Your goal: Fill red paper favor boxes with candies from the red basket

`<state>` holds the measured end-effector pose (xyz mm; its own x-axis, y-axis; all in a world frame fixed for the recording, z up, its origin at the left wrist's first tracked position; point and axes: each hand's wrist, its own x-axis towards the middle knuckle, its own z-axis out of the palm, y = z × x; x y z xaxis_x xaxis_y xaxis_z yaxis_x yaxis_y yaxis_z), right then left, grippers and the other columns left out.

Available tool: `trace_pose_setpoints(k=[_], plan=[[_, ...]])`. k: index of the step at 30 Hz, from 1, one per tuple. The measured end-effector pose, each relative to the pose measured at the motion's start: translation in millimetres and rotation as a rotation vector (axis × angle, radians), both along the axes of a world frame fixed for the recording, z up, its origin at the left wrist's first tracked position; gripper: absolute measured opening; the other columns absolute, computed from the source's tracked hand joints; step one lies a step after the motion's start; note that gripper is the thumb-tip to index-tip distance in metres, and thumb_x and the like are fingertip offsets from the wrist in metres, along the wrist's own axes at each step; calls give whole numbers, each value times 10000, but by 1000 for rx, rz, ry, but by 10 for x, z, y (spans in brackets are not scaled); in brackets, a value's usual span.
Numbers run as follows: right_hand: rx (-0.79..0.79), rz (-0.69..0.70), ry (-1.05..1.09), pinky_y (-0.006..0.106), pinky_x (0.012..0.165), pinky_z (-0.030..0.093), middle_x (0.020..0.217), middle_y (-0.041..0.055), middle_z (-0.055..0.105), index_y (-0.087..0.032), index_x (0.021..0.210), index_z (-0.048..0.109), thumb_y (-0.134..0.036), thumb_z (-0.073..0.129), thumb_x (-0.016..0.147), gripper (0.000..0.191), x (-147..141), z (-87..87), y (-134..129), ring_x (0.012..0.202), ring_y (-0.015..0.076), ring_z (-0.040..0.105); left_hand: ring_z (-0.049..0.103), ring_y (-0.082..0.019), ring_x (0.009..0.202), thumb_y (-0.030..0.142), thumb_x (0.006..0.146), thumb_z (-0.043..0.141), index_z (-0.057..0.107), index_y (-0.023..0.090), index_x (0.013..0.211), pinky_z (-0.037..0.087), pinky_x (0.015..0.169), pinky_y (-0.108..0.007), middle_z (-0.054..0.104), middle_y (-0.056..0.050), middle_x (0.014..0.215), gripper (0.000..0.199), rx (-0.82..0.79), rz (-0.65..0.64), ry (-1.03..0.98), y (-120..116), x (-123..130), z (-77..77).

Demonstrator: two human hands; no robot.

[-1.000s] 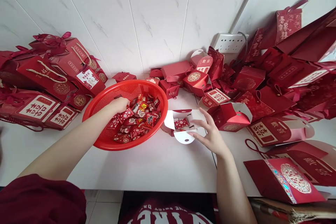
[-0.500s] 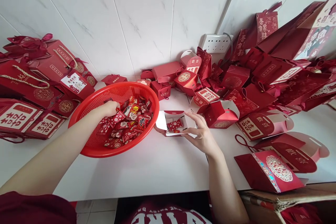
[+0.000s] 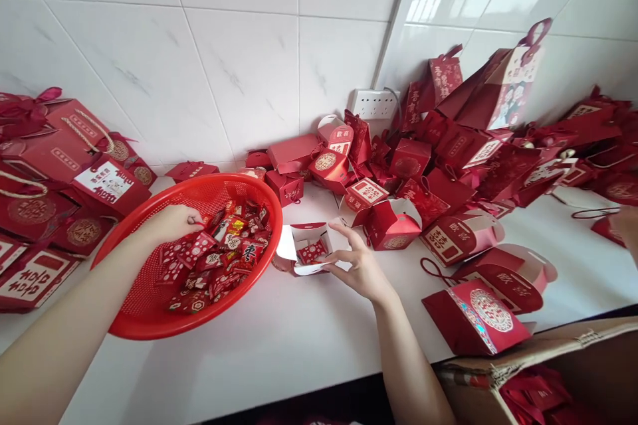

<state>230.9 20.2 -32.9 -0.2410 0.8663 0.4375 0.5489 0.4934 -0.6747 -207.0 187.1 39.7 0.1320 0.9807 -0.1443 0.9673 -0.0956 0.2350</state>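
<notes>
On the surface (image 3: 259, 365), candy (image 3: 312, 252) lies in an unclosed box (image 3: 305, 268) the right hand (image 3: 361, 269) grips; more remains in the basket (image 3: 140, 282) beneath the left hand (image 3: 174, 222), its grip unclear.

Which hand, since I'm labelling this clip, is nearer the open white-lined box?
Right: the right hand is at the right side of the open box, fingers at its flaps; the left hand is farther off, inside the red basket.
</notes>
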Motion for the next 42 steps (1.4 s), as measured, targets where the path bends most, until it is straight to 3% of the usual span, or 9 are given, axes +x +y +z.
trace_pose_setpoints(k=[10, 15, 18, 24, 28, 35, 37, 39, 42], plan=[[-53, 2, 41, 465, 1001, 513, 1596, 54, 348, -290, 1008, 765, -336, 705, 908, 126, -21, 24, -10, 1296, 314, 559, 721, -202, 845, 267, 792, 640, 719, 220, 825, 488, 754, -247, 770, 24, 815, 98, 146, -1, 28, -280, 262, 367], [-58, 10, 38, 461, 962, 526, 1591, 60, 340, -280, 1020, 747, -348, 690, 920, 133, -15, -7, -9, 1227, 299, 595, 729, -203, 831, 364, 865, 616, 678, 218, 862, 522, 847, -292, 757, 19, 863, 158, 423, -9, -69, -819, 697, 747], [-50, 7, 29, 462, 968, 525, 1587, 66, 343, -273, 1023, 738, -360, 692, 918, 144, -3, -27, -6, 1264, 314, 568, 740, -185, 766, 358, 850, 661, 668, 231, 845, 564, 793, -277, 762, 26, 843, 127, 531, -36, -259, -1213, 1032, 828], [-40, -6, 4, 461, 953, 540, 1570, 69, 355, -292, 1055, 739, -379, 694, 914, 171, 16, -35, -20, 1209, 303, 597, 764, -175, 793, 298, 860, 692, 661, 203, 879, 627, 747, -260, 776, -16, 904, 102, 470, -167, -657, -1584, 1343, 570], [-26, -11, -1, 465, 962, 544, 1560, 64, 366, -293, 1044, 745, -392, 696, 913, 171, 26, -28, -33, 1191, 299, 605, 749, -153, 756, 265, 874, 671, 654, 198, 886, 618, 722, -246, 761, -9, 884, 71, 493, -199, -583, -1602, 1408, 487], [-44, -17, -11, 469, 933, 558, 1561, 64, 364, -288, 1037, 742, -389, 710, 903, 171, 39, -28, -32, 1116, 284, 631, 731, -160, 845, 249, 951, 569, 677, 227, 976, 589, 762, -266, 758, 1, 957, 113, 294, -336, -476, -1531, 1742, 365], [-33, -13, -8, 471, 944, 553, 1557, 67, 368, -290, 1050, 737, -384, 715, 901, 178, 39, -30, -26, 1124, 282, 630, 717, -204, 1047, 243, 969, 547, 640, 243, 1201, 589, 858, -308, 735, -45, 1164, 250, 283, -395, -483, -1531, 1892, 250], [-16, -7, -8, 473, 969, 543, 1553, 72, 370, -292, 1067, 730, -377, 716, 902, 186, 39, -31, -20, 1189, 295, 606, 561, -271, 1341, 240, 956, 580, 445, 257, 1472, 553, 996, -377, 560, -109, 1467, 533, 308, -466, -466, -1563, 2029, 141], [9, -6, -12, 475, 996, 536, 1550, 81, 379, -290, 1096, 714, -380, 719, 900, 216, 41, -29, -16, 1291, 317, 550, 350, -307, 1498, 228, 934, 625, 263, 260, 1574, 474, 1116, -453, 305, -138, 1641, 736, 401, -602, -427, -1655, 2155, 11]])
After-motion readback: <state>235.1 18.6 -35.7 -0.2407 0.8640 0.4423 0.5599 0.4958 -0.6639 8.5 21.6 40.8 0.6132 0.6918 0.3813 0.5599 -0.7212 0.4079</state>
